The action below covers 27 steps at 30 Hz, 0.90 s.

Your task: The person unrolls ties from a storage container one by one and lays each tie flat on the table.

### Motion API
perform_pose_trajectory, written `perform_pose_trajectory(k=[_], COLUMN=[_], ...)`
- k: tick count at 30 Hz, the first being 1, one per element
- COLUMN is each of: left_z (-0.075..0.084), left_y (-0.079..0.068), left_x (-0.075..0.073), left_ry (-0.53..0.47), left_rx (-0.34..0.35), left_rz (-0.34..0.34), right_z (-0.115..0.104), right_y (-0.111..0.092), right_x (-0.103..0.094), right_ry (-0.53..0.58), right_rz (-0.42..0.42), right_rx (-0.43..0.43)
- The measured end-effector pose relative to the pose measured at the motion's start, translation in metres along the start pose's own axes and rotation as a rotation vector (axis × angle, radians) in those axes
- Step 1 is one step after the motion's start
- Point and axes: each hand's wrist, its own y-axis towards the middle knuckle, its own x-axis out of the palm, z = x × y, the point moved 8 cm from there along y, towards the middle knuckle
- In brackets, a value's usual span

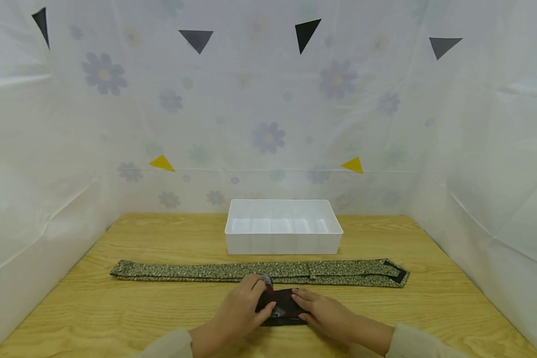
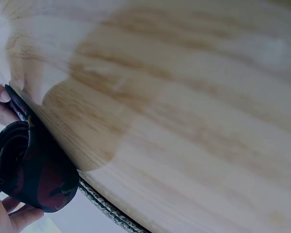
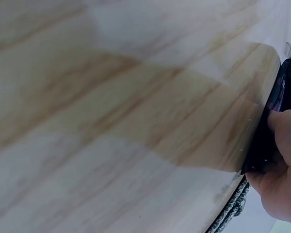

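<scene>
Lying between hands (image 1: 238, 309) (image 1: 327, 313), dark tie (image 1: 287, 301), partly rolled

Cannot make out any readable text, label, brand, number or sign in any view.
</scene>
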Motion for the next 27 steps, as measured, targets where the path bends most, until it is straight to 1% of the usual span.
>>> perform_pose_trajectory(k=[8,14,18,23,27], left_z=[-0.002,-0.003,-0.004,-0.006,-0.009], left_y=[-0.002,-0.004,-0.006,-0.008,-0.009], left_x=[-0.005,-0.01,-0.011,-0.012,-0.01], left_ry=[-0.011,-0.026,-0.031,-0.05,-0.078], left_rx=[-0.013,-0.008,-0.007,-0.024,-0.058], left_rz=[-0.019,0.007,0.011,-0.001,-0.025], right_z=[-0.002,-0.005,-0.007,-0.009,-0.012], right_y=[0.001,0.001,0.002,0.003,0.003], right_x=[-0.005,-0.007,-0.008,-0.005,-0.002], right_ry=[-0.048,-0.071,-0.057,-0.018,-0.021], right_rz=[0.035,0.059,0.072,0.028,0.005], right_rx=[-0.027,-0.04,-0.043,-0.024,-0.049])
